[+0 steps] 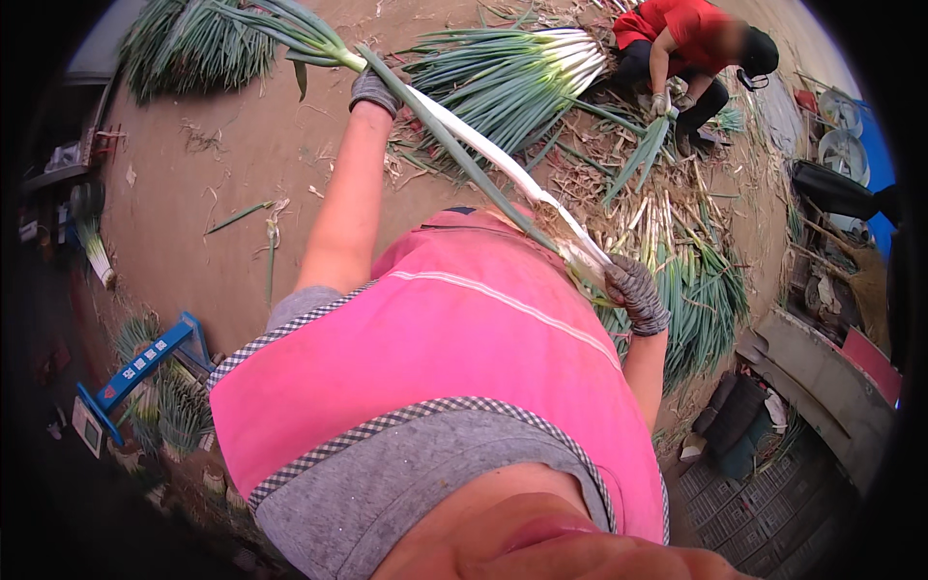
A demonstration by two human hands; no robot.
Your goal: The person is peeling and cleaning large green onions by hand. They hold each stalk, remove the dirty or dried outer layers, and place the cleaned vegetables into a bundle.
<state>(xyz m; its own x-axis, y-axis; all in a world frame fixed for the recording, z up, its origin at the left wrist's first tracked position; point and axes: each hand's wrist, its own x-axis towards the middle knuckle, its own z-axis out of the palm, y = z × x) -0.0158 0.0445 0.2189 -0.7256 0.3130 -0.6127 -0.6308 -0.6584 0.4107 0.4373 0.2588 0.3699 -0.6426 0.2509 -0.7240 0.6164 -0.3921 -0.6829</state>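
Observation:
A long green onion [488,150] stretches slantwise in front of me, its green leaves at the upper left and its white stalk running down to the right. My left hand [375,89], in a grey glove, is closed round it where the leaves meet the white part. At the root end my right hand [636,298], also gloved, has its fingers closed on the stalk. One loose green leaf [459,153] lies alongside the stalk, with pale, ragged skin near the right hand. The right fingertips are partly hidden.
A pile of green onions [512,82] lies ahead, and unpeeled ones [677,261] lie right of me. A person in red [681,58] crouches at the far right, holding onions. More bundles [193,48] sit far left. A blue scale [145,362] stands at left.

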